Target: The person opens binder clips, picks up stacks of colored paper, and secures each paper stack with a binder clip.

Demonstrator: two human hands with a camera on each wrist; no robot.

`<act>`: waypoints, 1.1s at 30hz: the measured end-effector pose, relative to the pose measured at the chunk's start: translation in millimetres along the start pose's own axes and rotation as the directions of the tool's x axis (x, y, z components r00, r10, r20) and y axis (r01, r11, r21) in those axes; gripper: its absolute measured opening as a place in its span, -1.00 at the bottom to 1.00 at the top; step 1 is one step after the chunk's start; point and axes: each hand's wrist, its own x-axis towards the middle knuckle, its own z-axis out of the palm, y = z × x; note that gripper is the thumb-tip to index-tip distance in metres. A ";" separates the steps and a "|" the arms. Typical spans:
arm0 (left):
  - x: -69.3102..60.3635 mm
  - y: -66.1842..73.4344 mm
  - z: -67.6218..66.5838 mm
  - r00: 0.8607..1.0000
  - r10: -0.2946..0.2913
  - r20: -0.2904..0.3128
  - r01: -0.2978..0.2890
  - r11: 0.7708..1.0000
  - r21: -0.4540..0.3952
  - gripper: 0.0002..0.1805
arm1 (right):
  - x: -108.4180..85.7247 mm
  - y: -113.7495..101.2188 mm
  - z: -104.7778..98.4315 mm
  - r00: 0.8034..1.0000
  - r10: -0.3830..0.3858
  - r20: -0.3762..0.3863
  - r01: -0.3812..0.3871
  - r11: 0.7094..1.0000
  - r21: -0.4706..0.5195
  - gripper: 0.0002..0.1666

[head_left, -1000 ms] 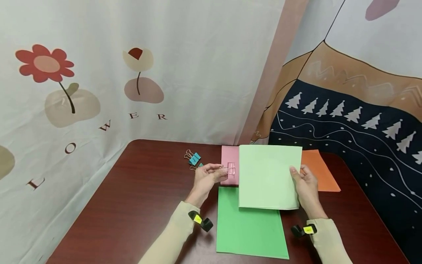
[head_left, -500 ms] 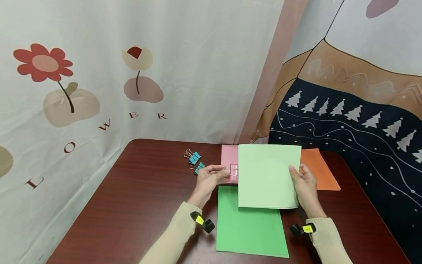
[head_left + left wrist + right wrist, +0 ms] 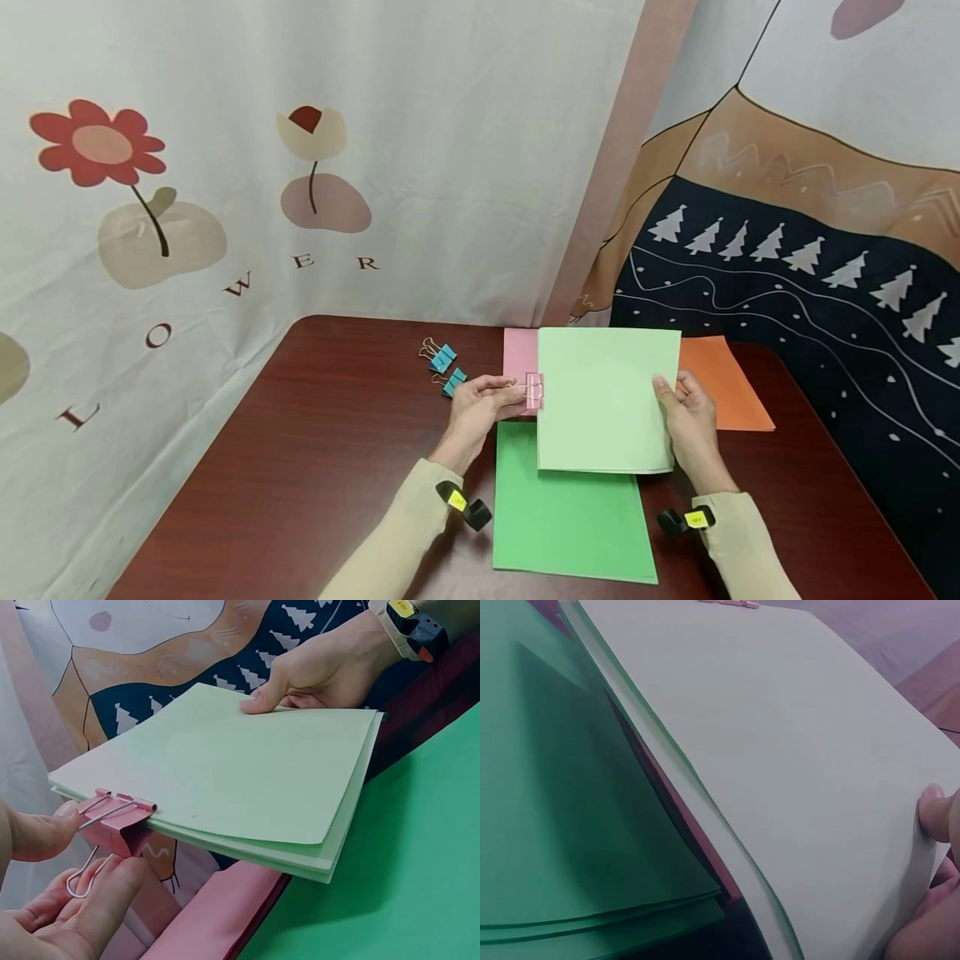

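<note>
My left hand (image 3: pixel 476 412) pinches the wire handles of a pink binder clip (image 3: pixel 116 821) between thumb and fingers. The clip sits at the left edge of a stack of light green paper (image 3: pixel 607 400); in the left wrist view its upper lip laps over the top sheet's edge. The paper is held up above the table, slightly tilted, its sheets a little fanned at one corner. On the opposite edge my right hand (image 3: pixel 693 421) grips the stack, thumb on top, other fingers underneath. The right wrist view shows only a sliver of the clip (image 3: pixel 731 603).
Darker green paper (image 3: pixel 570 533) lies below the held stack, partly covered by it. Pink paper (image 3: pixel 519 348) is behind on the left, orange paper (image 3: pixel 727 383) on the right. Two blue binder clips (image 3: pixel 442 358) rest left on the brown table (image 3: pixel 337 450). Printed curtains hang behind.
The pink binder clip and the light green paper have come together: the clip moved slightly right onto the paper's left edge, while the stack shifted slightly left.
</note>
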 end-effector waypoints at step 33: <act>-1.4 -3.1 19.4 0.954 -0.192 0.229 0.141 0.965 0.220 -0.57 | 1.3 -11.4 -43.8 0.989 0.146 -0.035 -0.149 0.921 -0.359 -0.22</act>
